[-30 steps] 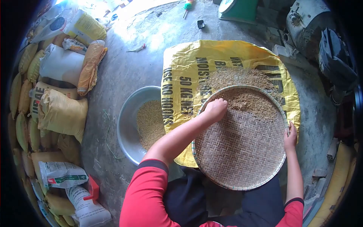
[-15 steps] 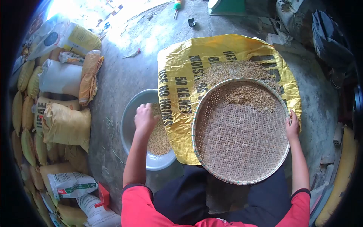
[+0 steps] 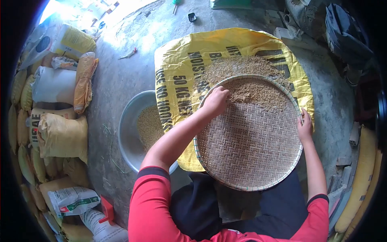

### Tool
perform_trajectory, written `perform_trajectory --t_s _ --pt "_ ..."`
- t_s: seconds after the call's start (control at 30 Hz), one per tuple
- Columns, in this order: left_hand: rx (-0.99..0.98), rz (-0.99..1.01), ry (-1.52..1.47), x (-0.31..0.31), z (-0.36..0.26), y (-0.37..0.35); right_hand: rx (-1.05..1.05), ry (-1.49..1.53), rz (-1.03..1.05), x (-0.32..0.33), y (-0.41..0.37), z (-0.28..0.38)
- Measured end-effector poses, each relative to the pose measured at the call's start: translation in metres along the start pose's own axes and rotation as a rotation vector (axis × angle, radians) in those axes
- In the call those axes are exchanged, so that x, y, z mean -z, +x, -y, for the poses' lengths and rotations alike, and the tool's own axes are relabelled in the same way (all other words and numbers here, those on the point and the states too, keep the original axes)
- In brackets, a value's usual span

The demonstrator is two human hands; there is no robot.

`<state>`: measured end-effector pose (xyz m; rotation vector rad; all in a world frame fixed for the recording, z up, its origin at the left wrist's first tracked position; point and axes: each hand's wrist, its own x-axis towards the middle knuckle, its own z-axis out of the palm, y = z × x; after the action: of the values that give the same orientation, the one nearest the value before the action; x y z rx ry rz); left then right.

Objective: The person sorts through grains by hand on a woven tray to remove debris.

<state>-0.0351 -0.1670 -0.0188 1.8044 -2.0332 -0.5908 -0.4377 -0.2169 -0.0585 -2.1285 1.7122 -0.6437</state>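
A round woven bamboo winnowing tray rests tilted over my knees, its far side on a yellow sack. Brown unhusked grain lies spread along the tray's far edge. My left hand is over the far left of the tray at the edge of this grain, its fingers curled together; whatever is between them is hidden. My right hand grips the tray's right rim, thumb on the inner side. Left of the tray stands a grey basin with grain inside, partly covered by the sack and my left forearm.
The flattened yellow sack carries more loose grain beyond the tray. Filled sacks are stacked along the left, with a red object near them. A small black container sits on the concrete floor; long yellow sacks lie at right.
My left hand has moved from above the basin, rightward and away from me, to the grain in the tray. My right hand still holds the rim. The whole view has shifted slightly.
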Motion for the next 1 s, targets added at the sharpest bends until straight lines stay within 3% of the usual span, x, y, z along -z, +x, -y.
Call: perform_trajectory --t_s 0.17,0.47,0.6,0.67,0.73,0.8,0.87,0.93,1.0 --pt "0.008 -0.083 0.097 -0.009 -0.002 0.002 0.032 0.004 -0.027 -0.003 0.0 -0.005" --pt "-0.115 -0.022 0.347 -0.02 0.006 0.003 -0.002 0.034 -0.012 -0.003 0.0 -0.003" --pt "-0.132 -0.103 0.279 -0.001 -0.002 -0.001 -0.014 -0.002 0.008 -0.001 -0.001 0.001" --pt "0.18 -0.091 0.088 0.042 -0.019 -0.014 -0.038 0.018 0.011 0.0 -0.001 0.001" --pt "0.292 -0.147 -0.096 0.08 -0.012 -0.049 -0.033 0.028 0.005 0.001 0.001 0.001" --pt "0.324 -0.286 -0.032 0.106 0.009 -0.089 -0.045 0.047 -0.008 0.0 -0.002 0.002" --pt "0.648 -0.291 0.251 0.127 0.022 -0.124 -0.023 0.02 -0.006 0.002 -0.001 0.004" --pt "0.94 0.005 0.65 0.142 0.029 -0.155 -0.027 0.033 -0.013 -0.001 -0.001 0.0" --pt "0.91 0.044 0.615 0.151 0.029 -0.158 -0.005 0.035 -0.018 -0.001 0.0 0.0"
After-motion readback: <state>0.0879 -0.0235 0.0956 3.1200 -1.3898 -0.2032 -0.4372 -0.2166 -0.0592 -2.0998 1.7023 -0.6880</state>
